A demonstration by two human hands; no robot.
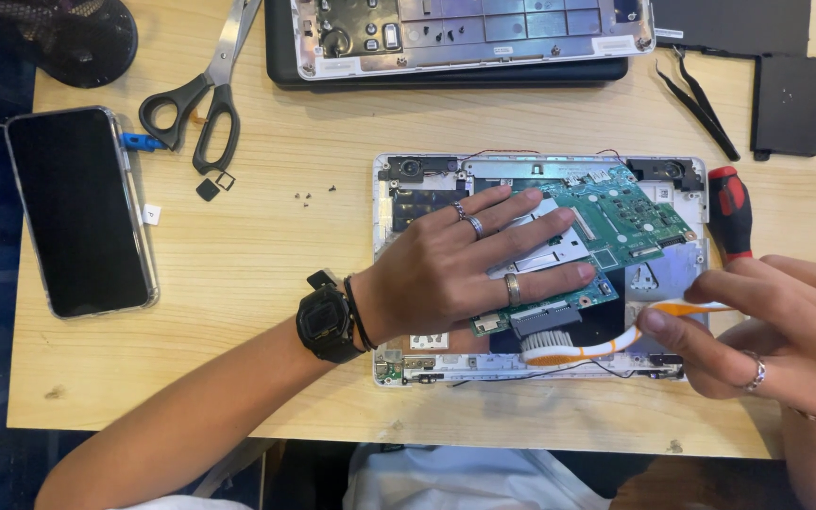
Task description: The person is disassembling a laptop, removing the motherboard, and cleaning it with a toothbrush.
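The left hand (446,269) lies flat on a green circuit board (616,222), fingers spread wide, holding nothing. The board sits inside an open laptop shell (540,364), tipped a little, with its near edge lifted over the shell's front rim. The right hand (767,326) pinches an orange and white toothbrush (606,345) in its grip. The bristles point up and touch the underside of the board's near edge.

The shell holds the board, two small speakers at its back corners, and thin wires along its edges. It lies near the front edge of the wooden bench (257,283), with only a thin strip of wood before the drop.

To the left there is open wood between the shell and a dark phone (77,212), which sits close to the bench's left edge. Tiny screws (309,195) lie loose there. Black scissors (205,94) rest farther back. A red and black screwdriver (731,212) lies just beside the shell's right side. Black tweezers (701,104) and another opened laptop (465,38) lie at the back.
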